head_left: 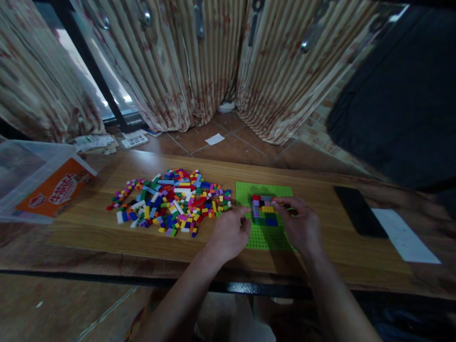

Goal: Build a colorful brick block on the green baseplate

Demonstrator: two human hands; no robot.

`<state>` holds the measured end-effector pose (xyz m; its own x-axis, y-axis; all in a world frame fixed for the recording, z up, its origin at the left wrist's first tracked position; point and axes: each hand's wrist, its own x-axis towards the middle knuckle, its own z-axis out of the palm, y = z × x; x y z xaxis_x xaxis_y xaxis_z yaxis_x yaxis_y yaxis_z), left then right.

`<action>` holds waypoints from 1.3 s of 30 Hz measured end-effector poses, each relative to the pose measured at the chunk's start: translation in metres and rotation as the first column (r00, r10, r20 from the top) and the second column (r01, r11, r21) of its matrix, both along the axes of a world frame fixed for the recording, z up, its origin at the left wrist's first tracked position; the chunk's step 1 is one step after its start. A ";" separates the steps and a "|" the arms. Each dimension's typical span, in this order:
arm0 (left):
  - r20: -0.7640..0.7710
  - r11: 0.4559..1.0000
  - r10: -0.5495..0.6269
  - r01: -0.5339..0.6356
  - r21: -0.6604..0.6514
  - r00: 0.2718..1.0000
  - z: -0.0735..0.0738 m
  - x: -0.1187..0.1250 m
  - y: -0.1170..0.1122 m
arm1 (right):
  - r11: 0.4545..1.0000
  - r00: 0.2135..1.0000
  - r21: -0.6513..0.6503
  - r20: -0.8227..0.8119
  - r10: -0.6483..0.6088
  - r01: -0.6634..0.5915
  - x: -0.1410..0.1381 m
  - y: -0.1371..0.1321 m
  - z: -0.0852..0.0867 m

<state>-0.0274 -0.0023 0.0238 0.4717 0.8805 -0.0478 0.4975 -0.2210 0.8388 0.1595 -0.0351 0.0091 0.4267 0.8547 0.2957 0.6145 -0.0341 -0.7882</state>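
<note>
A bright green studded baseplate (263, 242) lies on the wooden tabletop, with a low build of toy bricks (263, 209) in red, purple, yellow, green, blue and grey on it. My left hand (231, 232) is at the build's left side. Its index finger reaches toward the bricks, thumb apart below, and I see nothing held. On the other side, my right hand (302, 223) has thumb and fingertips brought together at the build's right edge. Whatever is between those fingertips is too small to make out.
Left of the baseplate spreads a heap of loose, many-coloured bricks (174, 199). A clear plastic bin (46, 147) with an orange label stands at the far left. On the right lie a black phone-like slab (359, 211) and a white sheet (406, 235). Striped curtains (171, 71) hang behind.
</note>
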 end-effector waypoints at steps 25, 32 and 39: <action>-0.217 0.980 -0.165 0.185 0.071 0.962 -0.006 0.016 0.002 | 0.999 0.993 -0.038 0.114 0.021 -0.017 -0.006 0.011 -0.011; -0.265 0.980 -0.150 0.180 0.090 0.952 -0.007 0.018 0.000 | 0.996 0.988 -0.067 0.150 -0.043 0.053 -0.006 0.016 -0.013; -0.305 0.978 -0.143 0.182 0.104 0.942 -0.006 0.020 -0.001 | 0.997 0.980 -0.063 0.195 -0.035 0.048 -0.008 0.018 -0.013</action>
<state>-0.0078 -0.0035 0.0177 0.5910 0.8008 -0.0972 0.6658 -0.4162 0.6192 0.1516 -0.0172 -0.0039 0.4023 0.8581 0.3189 0.7524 -0.1115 -0.6492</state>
